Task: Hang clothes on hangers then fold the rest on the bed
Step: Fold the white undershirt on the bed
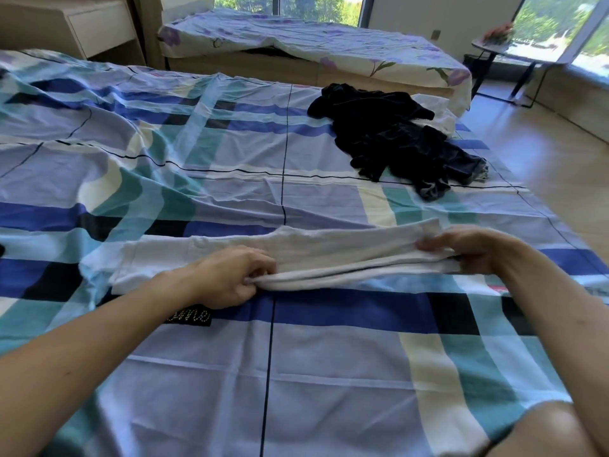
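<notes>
The bed (313, 364) is carrying two lots of clothing. The white garment (329, 255) is lying as a long, narrow folded strip, its long axis running side to side, parallel to the bed's near edge. The dark heap of clothes (392, 136) is sitting well apart, toward the far right corner. The left hand (227, 275) is pinching the strip's near fold with curled fingers, and the right hand (474, 249) is gripping its right end. The coming fold is probably going end to end, the right end travelling leftward along that axis.
</notes>
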### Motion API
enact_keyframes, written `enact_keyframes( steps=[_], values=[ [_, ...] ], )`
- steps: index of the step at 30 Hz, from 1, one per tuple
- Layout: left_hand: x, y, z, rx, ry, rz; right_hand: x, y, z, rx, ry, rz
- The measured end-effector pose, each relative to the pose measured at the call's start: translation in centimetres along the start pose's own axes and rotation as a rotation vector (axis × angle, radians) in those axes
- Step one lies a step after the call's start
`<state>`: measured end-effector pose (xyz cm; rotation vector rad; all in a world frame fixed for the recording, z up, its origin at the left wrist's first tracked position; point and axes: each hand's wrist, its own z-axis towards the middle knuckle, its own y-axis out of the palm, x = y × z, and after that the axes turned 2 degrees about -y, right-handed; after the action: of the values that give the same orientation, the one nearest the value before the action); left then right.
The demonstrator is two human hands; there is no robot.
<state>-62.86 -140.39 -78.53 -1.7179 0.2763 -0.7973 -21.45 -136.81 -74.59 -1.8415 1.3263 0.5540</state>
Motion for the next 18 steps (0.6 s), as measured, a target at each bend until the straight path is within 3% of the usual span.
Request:
enact_keyframes(
  steps=[2, 6, 12, 18],
  values=[
    [0.7, 0.6, 0.2, -0.003, 0.021, 0.017, 1.2, -0.4, -0.1, 0.029, 0.053, -0.072],
    [2.6, 2.8, 1.1, 0.185, 0.044, 0.053, 0.7, 0.1, -0.8, 0.014, 0.053, -0.051],
    [4.2, 5.4, 2.8, -0.108, -0.036, 0.171, -3.6, 2.7, -3.4, -0.075, -0.108, 0.124],
    [4.6, 1.4, 2.3, -0.156, -0.017, -0.099, -8.0, 9.6, -6.7, -0.187, -0.419, 0.146]
  ],
)
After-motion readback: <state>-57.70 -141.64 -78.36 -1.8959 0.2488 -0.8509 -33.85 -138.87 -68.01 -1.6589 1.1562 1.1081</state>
